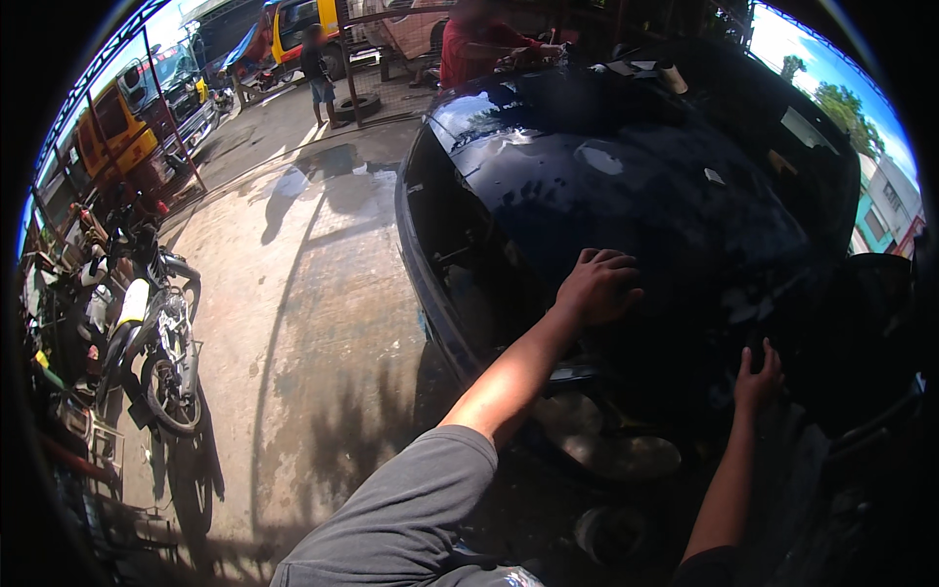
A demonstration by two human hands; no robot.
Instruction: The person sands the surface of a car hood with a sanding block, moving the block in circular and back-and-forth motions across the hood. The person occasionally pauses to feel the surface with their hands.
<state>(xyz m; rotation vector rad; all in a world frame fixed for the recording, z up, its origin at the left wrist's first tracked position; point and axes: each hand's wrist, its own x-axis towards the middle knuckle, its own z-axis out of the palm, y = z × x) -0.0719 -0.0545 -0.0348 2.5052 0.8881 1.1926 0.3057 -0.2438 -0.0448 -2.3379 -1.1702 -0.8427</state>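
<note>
A dark, glossy car hood (626, 210) fills the space in front of me and mirrors the sky in bright patches. My left hand (600, 287) rests on its near part, back of the hand up and fingers bent together. Whatever lies under that palm is hidden. Further right and nearer to me, my right hand (759, 378) is at the dark bodywork with its fingers stretched and thumb apart, holding nothing. Deep shadow covers the car's front below both hands, where pale rounded parts (636, 456) show.
A person in red (479, 44) leans at the car's far side. Another person (318, 78) stands by a mesh fence and a loose tyre (357, 106). At left, a motorcycle (171, 367) stands beside clutter. A pale round container (606, 533) sits low, near my legs.
</note>
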